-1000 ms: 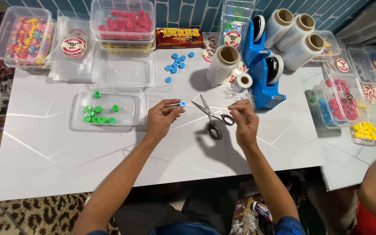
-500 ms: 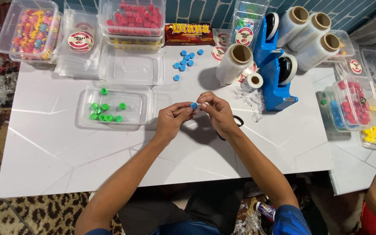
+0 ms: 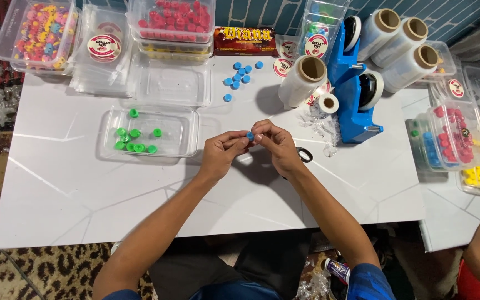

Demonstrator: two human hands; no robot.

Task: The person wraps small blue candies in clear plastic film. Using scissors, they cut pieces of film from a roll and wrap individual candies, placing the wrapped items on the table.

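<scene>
— So, over the white worktop (image 3: 73, 189)?
— Both forearms stretched forward, meeting at mid-worktop. Left hand (image 3: 222, 154) and right hand (image 3: 276, 145) drawn together, fingertips touching.
— And pinched between them?
— Small blue cap (image 3: 250, 135), gripped by fingertips of both hands, just right of the clear tray of green caps (image 3: 134, 141). Scissors (image 3: 304, 155) partly hidden behind the right hand.

Scissors (image 3: 304, 155) mostly hidden behind right hand (image 3: 277, 145), blades unseen.
</scene>
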